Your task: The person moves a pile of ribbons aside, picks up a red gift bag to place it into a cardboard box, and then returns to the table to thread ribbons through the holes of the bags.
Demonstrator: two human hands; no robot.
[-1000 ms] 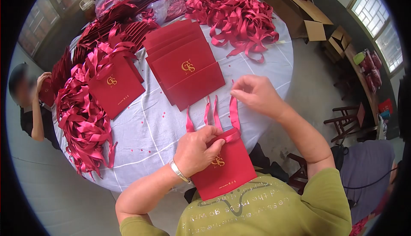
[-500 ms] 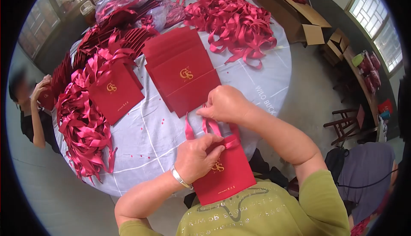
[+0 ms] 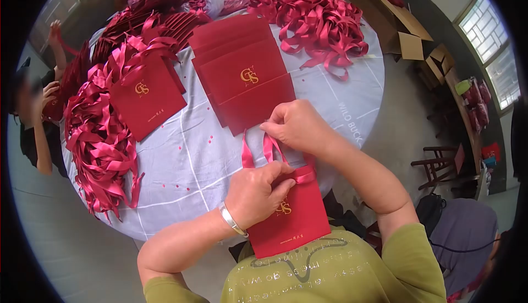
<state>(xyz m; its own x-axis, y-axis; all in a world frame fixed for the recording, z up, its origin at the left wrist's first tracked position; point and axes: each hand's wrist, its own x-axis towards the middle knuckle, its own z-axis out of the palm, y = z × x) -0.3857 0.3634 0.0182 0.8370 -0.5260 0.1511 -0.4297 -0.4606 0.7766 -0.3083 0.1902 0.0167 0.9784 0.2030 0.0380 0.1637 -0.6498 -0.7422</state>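
Observation:
A small red gift bag [image 3: 297,223] with gold lettering lies against my shirt front. My left hand [image 3: 256,190], a silver bangle at its wrist, grips the bag's top edge, thumb and fingers closed on it. Pink ribbon [image 3: 268,148] rises from the bag's mouth. Above the bag, my right hand [image 3: 300,126] pinches that ribbon between thumb and fingertips. Another ribbon end stands up left of it. Just beyond my right hand, a stack of flat red bags [image 3: 247,77] lies overlapped on the cloth.
The round table [image 3: 181,187] has a pale cloth. Pink ribbons heap at the back [image 3: 324,22] and left [image 3: 102,149], beside more red bags [image 3: 148,102]. A co-worker [image 3: 41,116] is at the left edge. Cardboard boxes [image 3: 396,22] and a wooden stool [image 3: 440,163] stand right.
The camera view has shifted slightly, moving the table up in the picture. My hands keep their grips. The co-worker has raised one hand, with a ribbon trailing near it.

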